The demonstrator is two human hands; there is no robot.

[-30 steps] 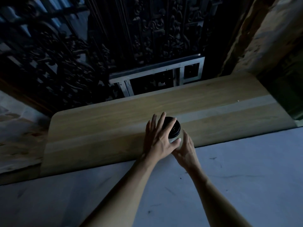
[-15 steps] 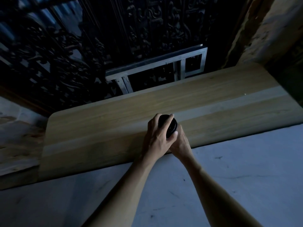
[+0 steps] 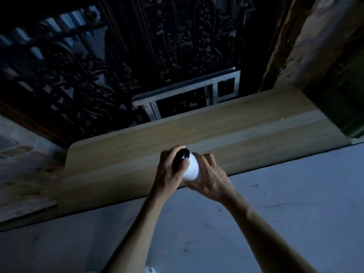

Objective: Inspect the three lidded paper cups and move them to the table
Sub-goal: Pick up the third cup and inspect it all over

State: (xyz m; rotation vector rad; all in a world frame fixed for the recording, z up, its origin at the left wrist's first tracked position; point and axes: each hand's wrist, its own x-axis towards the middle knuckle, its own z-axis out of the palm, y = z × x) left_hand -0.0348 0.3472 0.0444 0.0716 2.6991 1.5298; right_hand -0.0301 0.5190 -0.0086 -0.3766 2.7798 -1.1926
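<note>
I see both hands on one cup (image 3: pixel 190 168), tilted: left hand (image 3: pixel 171 172) fingers curled round black lid (image 3: pixel 180 159), right hand (image 3: pixel 211 181) wrapped round white body. Inspecting; other 2 cups not in view, table (image 3: pixel 295 223) bare.

Wooden ledge (image 3: pixel 246 127) lying bare, open to reach; ornate metal grille (image 3: pixel 137 56) blocking behind; rough wall (image 3: pixel 325 46) closing off the right end.
</note>
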